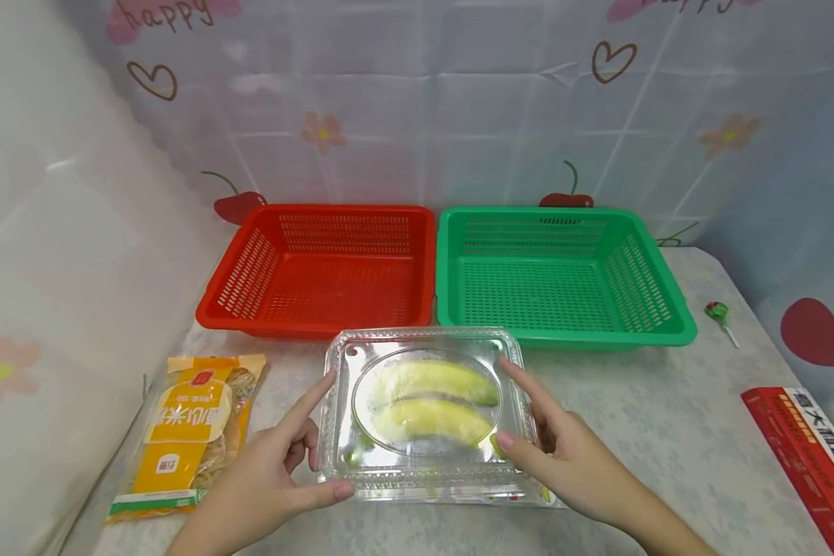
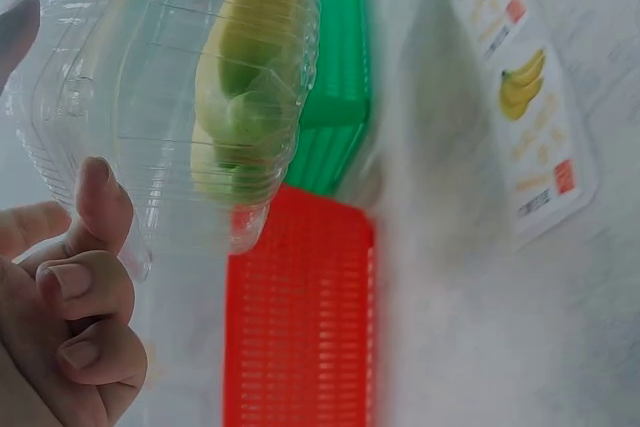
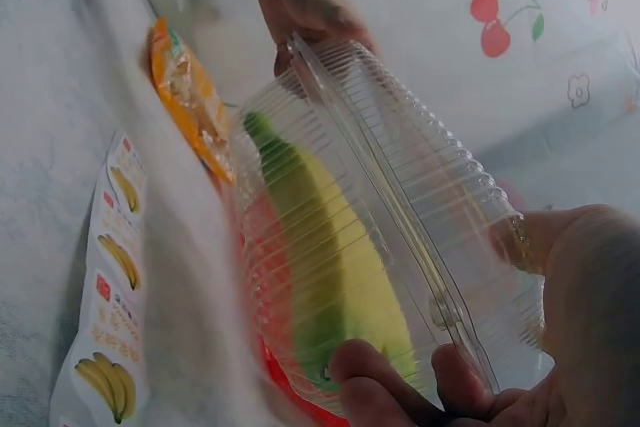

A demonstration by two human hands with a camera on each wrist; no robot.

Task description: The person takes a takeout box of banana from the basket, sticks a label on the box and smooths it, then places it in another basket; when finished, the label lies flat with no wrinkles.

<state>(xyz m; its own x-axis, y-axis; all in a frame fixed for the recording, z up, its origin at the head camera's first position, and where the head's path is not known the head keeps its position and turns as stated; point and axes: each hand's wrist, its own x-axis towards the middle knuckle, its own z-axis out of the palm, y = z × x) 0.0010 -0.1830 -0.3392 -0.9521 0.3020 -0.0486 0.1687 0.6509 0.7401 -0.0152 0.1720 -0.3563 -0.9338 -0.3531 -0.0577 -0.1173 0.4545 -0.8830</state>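
A clear plastic clamshell box (image 1: 403,472) with two yellow-green bananas (image 1: 434,382) inside is held between both hands, its lid closed in the head view. My left hand (image 1: 267,471) grips the left side, thumb at the near corner, index finger along the edge and the other fingers curled. On the right side my right hand (image 1: 563,452) holds the box with its thumb on the lid and index finger near the far corner. A white sheet of banana stickers (image 3: 112,277) lies on the table, mostly hidden under the box in the head view.
Behind the box stand a red basket (image 1: 320,328) and a green basket (image 1: 570,336), side by side. An orange-and-clear food packet (image 1: 184,432) lies at left. To the right are a green lollipop (image 1: 717,311) and a red pasta box (image 1: 795,463). A patterned curtain hangs behind.
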